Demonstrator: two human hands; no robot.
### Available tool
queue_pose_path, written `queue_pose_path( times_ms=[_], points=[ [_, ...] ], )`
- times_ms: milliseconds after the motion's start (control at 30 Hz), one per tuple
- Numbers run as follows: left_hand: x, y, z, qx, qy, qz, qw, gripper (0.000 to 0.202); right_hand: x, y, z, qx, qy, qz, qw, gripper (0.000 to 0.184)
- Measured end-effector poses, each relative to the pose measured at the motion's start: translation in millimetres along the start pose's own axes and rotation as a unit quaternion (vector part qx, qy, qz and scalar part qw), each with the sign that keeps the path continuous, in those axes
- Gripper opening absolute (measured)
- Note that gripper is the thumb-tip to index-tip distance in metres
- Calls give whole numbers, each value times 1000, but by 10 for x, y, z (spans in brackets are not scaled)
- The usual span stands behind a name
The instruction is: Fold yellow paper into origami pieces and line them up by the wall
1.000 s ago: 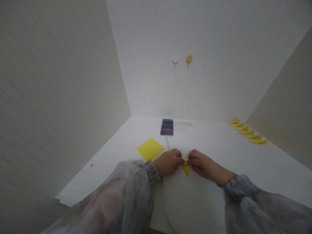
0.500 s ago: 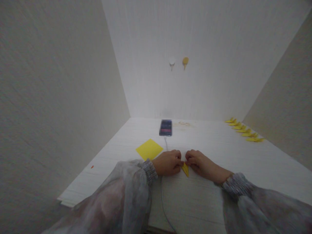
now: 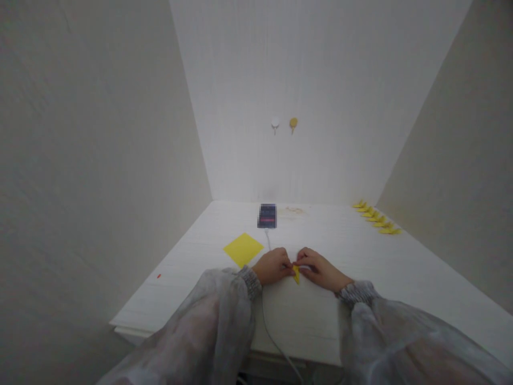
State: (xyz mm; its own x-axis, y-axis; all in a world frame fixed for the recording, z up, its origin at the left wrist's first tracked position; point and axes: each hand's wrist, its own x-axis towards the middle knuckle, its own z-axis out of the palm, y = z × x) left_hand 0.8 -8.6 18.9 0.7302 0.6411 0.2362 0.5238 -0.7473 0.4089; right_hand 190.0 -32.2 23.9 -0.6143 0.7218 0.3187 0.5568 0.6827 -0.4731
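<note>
Folded yellow paper (image 3: 296, 274) sits between the two hands, above the near-middle part of the white table (image 3: 409, 278), its narrow tip pointing toward the person; the left hand (image 3: 274, 266) pinches it from the left and the right hand (image 3: 323, 270) pinches it from the right, fingertips nearly meeting at its far end; how each finger lies on the folds is too small to tell.

Just beyond the left hand lies a flat yellow sheet (image 3: 243, 249), set cornerwise, its near corner close to the left cuff (image 3: 250, 281); a dark device (image 3: 267, 216) lies near the back wall (image 3: 320, 69), and its cable (image 3: 270, 332) runs toward the person, passes by the left wrist and drops over the table's near edge, which shows between the sleeves.

To the right of the right hand, a broad stretch of bare tabletop reaches to the right wall (image 3: 457, 176); a slanting row of yellow folded pieces (image 3: 377, 219) stands along the back right corner, well apart from both hands; leftward, bare surface runs past a small red bit (image 3: 159, 276) to the left wall (image 3: 100, 160).
</note>
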Motion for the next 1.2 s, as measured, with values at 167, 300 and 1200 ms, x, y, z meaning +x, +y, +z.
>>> queue_pose_path(
  times_ms=[167,300,1200],
  points=[
    [21,24,-9,-16,0,-32,999,22,4,-74,-26,-8,9,6,1000,17],
    [2,105,-50,17,-19,-47,999,21,-39,-194,-39,-27,5,-10,1000,18],
    [-100,230,-130,57,-21,-46,997,32,-61,-223,1,-131,-10,-5,991,22]
  ],
)
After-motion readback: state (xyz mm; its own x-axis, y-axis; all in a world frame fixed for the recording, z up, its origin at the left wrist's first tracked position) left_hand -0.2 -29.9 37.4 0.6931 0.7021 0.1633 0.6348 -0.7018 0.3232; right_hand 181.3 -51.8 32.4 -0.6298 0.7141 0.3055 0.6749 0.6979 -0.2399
